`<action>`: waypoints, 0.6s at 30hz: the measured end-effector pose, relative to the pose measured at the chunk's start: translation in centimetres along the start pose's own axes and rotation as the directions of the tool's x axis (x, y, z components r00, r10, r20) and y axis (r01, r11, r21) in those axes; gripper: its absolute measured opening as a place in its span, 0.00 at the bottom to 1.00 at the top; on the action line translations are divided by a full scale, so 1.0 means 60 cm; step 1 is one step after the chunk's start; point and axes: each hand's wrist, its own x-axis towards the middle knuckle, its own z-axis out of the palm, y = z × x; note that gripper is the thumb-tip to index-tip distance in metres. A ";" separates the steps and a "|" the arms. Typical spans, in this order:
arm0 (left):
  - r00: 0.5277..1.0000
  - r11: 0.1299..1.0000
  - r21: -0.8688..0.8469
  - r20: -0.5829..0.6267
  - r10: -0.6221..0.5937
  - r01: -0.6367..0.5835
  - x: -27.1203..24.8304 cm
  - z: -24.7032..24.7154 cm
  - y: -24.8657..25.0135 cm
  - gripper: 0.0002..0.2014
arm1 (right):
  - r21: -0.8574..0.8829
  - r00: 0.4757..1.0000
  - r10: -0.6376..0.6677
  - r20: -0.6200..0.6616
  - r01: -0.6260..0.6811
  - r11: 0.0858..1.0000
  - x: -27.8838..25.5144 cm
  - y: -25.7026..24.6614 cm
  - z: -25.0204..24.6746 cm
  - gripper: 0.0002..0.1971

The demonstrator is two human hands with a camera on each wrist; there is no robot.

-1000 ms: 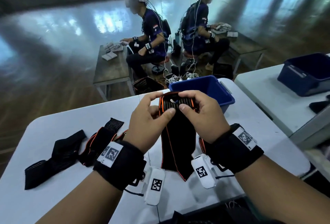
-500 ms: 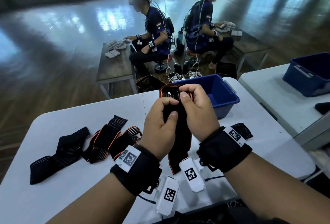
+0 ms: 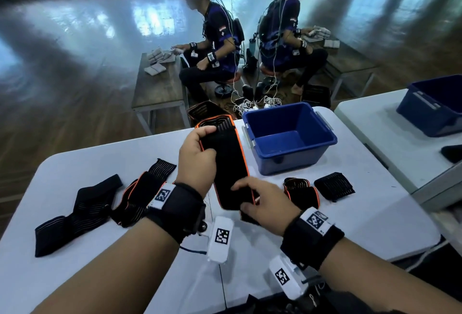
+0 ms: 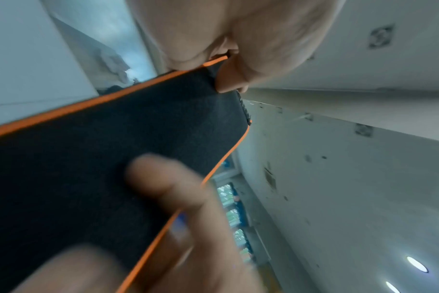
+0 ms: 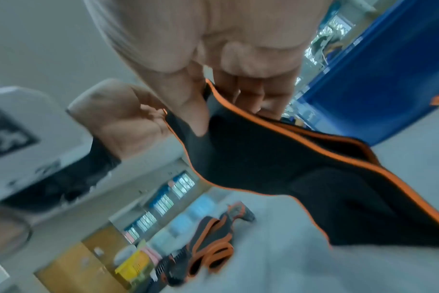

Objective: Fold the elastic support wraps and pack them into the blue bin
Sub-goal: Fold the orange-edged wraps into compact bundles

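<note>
Left hand (image 3: 197, 161) grips the far end of a black orange-edged wrap (image 3: 226, 163), fingers curled over its top; right hand (image 3: 262, 203) pinches the near end. Wrap held stretched above the white tabletop (image 3: 350, 213), just left of the blue bin (image 3: 287, 138). Other wraps: a loose pile (image 3: 100, 206) left, two folded ones (image 3: 320, 188) right near the bin. Glossy wooden floor (image 3: 75, 76) beyond; two seated persons (image 3: 215, 38) at low benches. Second blue bin (image 3: 435, 106) on the neighbouring table.
</note>
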 end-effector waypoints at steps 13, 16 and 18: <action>0.966 0.887 0.417 0.068 -0.249 0.199 0.089 -0.019 -0.187 0.24 | -0.018 0.910 0.343 0.233 -0.348 0.937 -0.042 0.111 0.055 0.21; 0.940 0.784 0.585 0.102 -0.326 0.208 0.092 -0.023 -0.228 0.21 | -0.097 0.882 0.412 0.230 -0.401 0.911 -0.050 0.128 0.060 0.21; 0.929 0.717 0.673 0.126 -0.349 0.178 0.087 -0.025 -0.248 0.20 | -0.152 0.861 0.450 0.238 -0.424 0.893 -0.055 0.134 0.066 0.22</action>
